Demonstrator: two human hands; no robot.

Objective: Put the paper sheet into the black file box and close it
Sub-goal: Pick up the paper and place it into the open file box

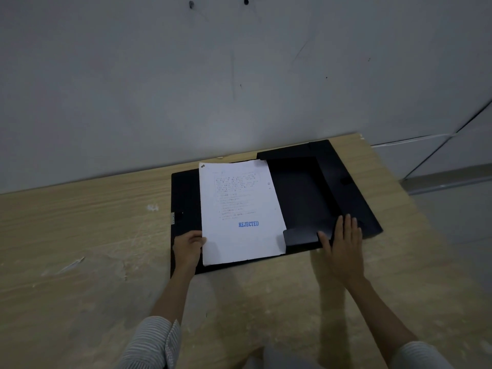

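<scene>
Right now I see the flat black plastic file box (300, 182) lying open on the pale wooden worktop (80, 222), close to the grey wall (239, 75). It is spread wide so the paper can go in. The white paper sheet with the blue word "REJECTED" (239, 209) lies on the left half of the box, and its right edge reaches over the deeper tray part. My left hand (187, 246) pinches the sheet at its lower left edge, I think to steer it. My right hand (343, 243) is flat with its fingers spread a little, pressing on the small black flap (300, 235) and the rim at the near right of the box. I think that keeps the box from sliding. The sheet is not fully in the tray yet, and the box is not closed.
</scene>
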